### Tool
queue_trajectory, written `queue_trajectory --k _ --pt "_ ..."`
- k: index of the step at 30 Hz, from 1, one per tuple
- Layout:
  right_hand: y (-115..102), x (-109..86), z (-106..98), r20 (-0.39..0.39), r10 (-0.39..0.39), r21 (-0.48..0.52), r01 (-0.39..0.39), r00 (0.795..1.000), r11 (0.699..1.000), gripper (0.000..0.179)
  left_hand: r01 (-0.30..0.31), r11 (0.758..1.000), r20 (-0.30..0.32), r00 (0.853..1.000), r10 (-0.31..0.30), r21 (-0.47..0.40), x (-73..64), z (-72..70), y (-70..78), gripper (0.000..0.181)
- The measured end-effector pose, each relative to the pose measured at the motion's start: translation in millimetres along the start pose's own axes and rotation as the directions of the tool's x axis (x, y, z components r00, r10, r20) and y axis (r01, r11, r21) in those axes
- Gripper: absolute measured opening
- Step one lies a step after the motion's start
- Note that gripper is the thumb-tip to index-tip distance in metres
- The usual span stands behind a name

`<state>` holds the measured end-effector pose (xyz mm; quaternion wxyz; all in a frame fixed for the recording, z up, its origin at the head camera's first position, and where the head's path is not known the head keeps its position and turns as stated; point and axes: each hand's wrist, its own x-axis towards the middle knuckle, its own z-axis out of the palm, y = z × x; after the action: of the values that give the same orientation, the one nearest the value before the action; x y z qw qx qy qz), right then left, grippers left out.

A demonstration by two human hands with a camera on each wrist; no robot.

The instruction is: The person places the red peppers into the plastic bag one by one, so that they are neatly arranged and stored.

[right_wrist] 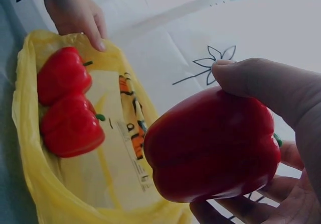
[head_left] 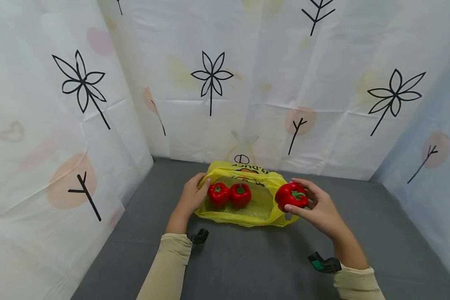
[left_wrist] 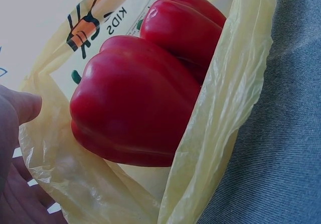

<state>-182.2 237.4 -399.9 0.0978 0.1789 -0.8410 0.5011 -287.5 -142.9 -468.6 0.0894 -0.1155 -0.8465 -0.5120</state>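
A yellow plastic bag lies with its mouth spread wide on the grey table. Inside, at its left end, two red bell peppers with green stems sit side by side. My left hand pinches the bag's left rim, thumb on the inner side and fingers outside, as the left wrist view shows. At the bag's right end, my right hand grips a third red bell pepper between thumb and fingers, held over the rim. Its green stem points toward my right palm.
The grey table extends in front of the bag and to both sides. White cloth printed with flowers and twigs hangs behind and at the sides. Each wrist carries a dark camera mount.
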Motion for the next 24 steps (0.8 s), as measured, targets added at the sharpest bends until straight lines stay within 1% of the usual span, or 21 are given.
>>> queue_trajectory --k 9,14,24 --pt "1 6.5 13 0.046 0.020 0.032 -0.021 0.999 0.999 0.073 -0.007 1.000 0.008 1.000 0.007 0.004 1.4 0.7 -1.4 0.035" --pt "3 10.5 20 0.070 0.030 0.053 -0.034 0.997 0.998 0.074 -0.001 1.000 0.008 1.000 0.001 0.004 0.6 0.7 0.1 0.035" --pt "2 15.2 36 0.116 0.080 0.063 -0.087 0.990 0.994 0.075 0.003 1.000 0.003 1.000 -0.003 -0.008 1.0 -0.1 0.2 0.035"
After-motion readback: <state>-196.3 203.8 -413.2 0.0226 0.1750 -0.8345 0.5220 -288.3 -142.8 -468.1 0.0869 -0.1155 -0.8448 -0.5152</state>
